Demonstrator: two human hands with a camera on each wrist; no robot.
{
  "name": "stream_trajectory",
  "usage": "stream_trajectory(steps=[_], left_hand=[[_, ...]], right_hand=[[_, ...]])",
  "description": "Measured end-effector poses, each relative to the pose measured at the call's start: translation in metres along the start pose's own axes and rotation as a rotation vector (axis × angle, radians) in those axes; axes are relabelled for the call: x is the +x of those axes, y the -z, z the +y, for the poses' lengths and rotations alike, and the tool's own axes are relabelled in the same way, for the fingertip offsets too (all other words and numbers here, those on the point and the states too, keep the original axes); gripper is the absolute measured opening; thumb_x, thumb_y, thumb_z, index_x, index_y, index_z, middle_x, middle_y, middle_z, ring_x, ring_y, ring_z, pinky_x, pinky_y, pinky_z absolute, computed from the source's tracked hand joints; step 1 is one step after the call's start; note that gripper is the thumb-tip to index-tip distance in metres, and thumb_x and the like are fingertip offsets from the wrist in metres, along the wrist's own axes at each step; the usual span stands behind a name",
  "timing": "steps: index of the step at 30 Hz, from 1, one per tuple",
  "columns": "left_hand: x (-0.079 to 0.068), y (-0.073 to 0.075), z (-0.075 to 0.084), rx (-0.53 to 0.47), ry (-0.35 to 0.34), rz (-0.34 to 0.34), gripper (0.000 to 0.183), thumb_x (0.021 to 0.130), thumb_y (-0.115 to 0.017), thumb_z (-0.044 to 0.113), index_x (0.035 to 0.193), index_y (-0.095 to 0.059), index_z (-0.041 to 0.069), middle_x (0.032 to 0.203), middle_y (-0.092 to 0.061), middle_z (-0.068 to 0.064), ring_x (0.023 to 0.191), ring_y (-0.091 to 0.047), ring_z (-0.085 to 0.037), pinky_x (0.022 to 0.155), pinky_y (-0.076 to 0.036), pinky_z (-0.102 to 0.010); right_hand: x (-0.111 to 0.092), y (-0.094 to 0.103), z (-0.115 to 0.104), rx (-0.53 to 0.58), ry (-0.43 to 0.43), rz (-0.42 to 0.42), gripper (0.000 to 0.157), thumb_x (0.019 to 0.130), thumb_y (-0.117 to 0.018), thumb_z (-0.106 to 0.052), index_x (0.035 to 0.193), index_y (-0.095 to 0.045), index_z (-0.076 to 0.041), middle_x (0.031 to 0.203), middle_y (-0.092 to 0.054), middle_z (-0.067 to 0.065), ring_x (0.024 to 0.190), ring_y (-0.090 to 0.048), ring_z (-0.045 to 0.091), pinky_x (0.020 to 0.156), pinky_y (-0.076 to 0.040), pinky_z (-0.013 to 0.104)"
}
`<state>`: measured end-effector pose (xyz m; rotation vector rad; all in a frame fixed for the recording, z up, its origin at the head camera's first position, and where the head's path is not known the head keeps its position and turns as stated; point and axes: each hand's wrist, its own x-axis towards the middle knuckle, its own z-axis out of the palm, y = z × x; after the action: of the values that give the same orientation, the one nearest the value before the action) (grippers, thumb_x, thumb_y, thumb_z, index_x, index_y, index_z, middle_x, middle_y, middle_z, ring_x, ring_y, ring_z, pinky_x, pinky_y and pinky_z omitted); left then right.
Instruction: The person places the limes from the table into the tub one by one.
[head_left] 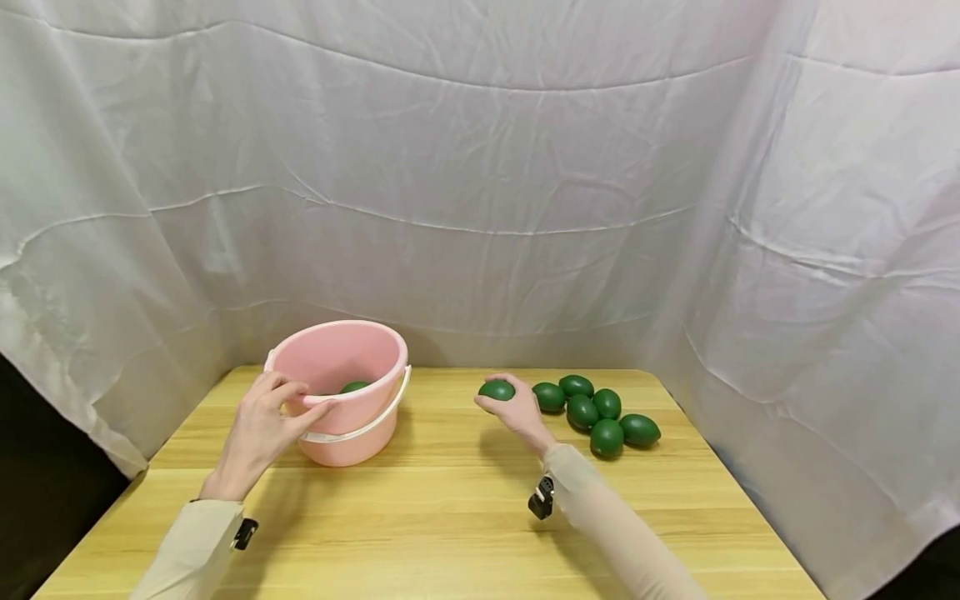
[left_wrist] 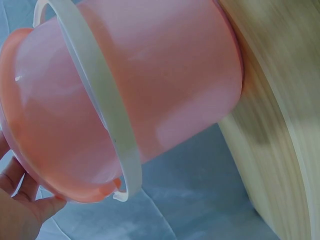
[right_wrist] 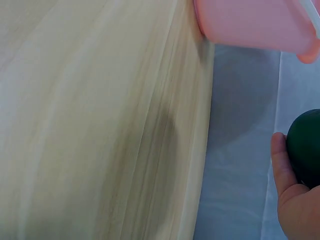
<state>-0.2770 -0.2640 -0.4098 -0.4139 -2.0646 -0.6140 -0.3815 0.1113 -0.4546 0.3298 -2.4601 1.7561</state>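
Note:
A pink bucket [head_left: 352, 452] with a white handle [head_left: 360, 431] stands on the left of the table, tilted in the left wrist view. My left hand [head_left: 258, 425] grips its near rim, thumb along the outside and fingers over the edge. Inside the bucket lies a smooth, dark green oval fruit [head_left: 355, 387], partly hidden by the rim. To the right, my right hand [head_left: 519, 410] holds another green oval fruit [head_left: 497, 390] between thumb and fingers, raised over the table. In the right wrist view this fruit [right_wrist: 306, 145] is cut off by the frame edge.
Several more green fruits [head_left: 582, 412] lie grouped on the wooden table [head_left: 435, 517], right of my right hand. A pale grey curtain [head_left: 480, 208] hangs behind the table and along both sides. Small black wrist cameras [head_left: 542, 498] sit at both cuffs.

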Motion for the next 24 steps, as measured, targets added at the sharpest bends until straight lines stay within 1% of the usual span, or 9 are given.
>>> stream_trajectory(steps=[5,13,15,20,21,22,24], left_hand=[[0.000,0.000,0.000,0.002,0.003,-0.001,0.030,0.061,-0.092,0.017,0.076,-0.070,0.003,0.080,-0.058,-0.005,0.077,-0.048,-0.015,0.070,-0.035,-0.017],[0.000,0.000,0.000,0.004,0.001,-0.006,0.030,0.061,-0.092,0.017,0.076,-0.070,0.003,0.080,-0.057,-0.005,0.077,-0.048,-0.016,0.070,-0.035,-0.018],[0.000,0.000,0.000,0.004,0.002,-0.005,0.030,0.061,-0.092,0.017,0.076,-0.070,0.003,0.079,-0.057,-0.005,0.077,-0.048,-0.016,0.070,-0.035,-0.018],[0.000,0.000,-0.001,0.003,-0.001,0.002,0.030,0.061,-0.092,0.017,0.076,-0.070,0.003,0.079,-0.058,-0.004,0.077,-0.049,-0.016,0.070,-0.036,-0.017],[0.000,0.000,-0.001,0.003,-0.002,0.002,0.030,0.061,-0.092,0.017,0.075,-0.070,0.004,0.079,-0.058,-0.004,0.077,-0.049,-0.016,0.070,-0.036,-0.017],[0.000,0.000,-0.001,0.004,-0.003,0.003,0.030,0.061,-0.092,0.017,0.075,-0.070,0.004,0.079,-0.058,-0.004,0.077,-0.049,-0.016,0.070,-0.036,-0.017],[0.000,0.000,-0.001,0.006,-0.006,0.004,0.030,0.061,-0.093,0.017,0.075,-0.070,0.004,0.079,-0.058,-0.004,0.077,-0.050,-0.016,0.070,-0.036,-0.017]], right_hand=[[0.002,-0.003,-0.002,0.001,0.029,-0.010,0.045,0.080,-0.081,-0.032,0.120,-0.065,-0.021,0.115,-0.063,0.012,0.086,-0.066,0.021,0.069,-0.056,0.035],[0.004,-0.008,-0.012,0.022,0.061,-0.080,0.044,0.081,-0.080,-0.032,0.120,-0.064,-0.020,0.116,-0.062,0.011,0.089,-0.065,0.022,0.072,-0.057,0.037],[0.005,-0.010,-0.015,0.022,0.068,-0.088,0.043,0.081,-0.080,-0.032,0.119,-0.064,-0.021,0.116,-0.062,0.010,0.090,-0.065,0.022,0.073,-0.057,0.036],[0.008,-0.018,-0.027,0.035,0.079,-0.102,0.040,0.081,-0.080,-0.032,0.117,-0.064,-0.023,0.115,-0.062,0.009,0.091,-0.065,0.021,0.074,-0.057,0.037],[0.008,-0.020,-0.029,0.041,0.085,-0.105,0.040,0.081,-0.080,-0.031,0.117,-0.064,-0.023,0.114,-0.062,0.009,0.091,-0.065,0.021,0.075,-0.057,0.038],[0.006,-0.021,-0.036,0.038,0.086,-0.111,0.039,0.082,-0.080,-0.029,0.117,-0.064,-0.022,0.115,-0.062,0.010,0.091,-0.065,0.021,0.075,-0.057,0.038],[0.006,-0.024,-0.040,0.040,0.095,-0.112,0.040,0.082,-0.080,-0.028,0.117,-0.064,-0.021,0.115,-0.062,0.010,0.091,-0.064,0.020,0.075,-0.057,0.038]])
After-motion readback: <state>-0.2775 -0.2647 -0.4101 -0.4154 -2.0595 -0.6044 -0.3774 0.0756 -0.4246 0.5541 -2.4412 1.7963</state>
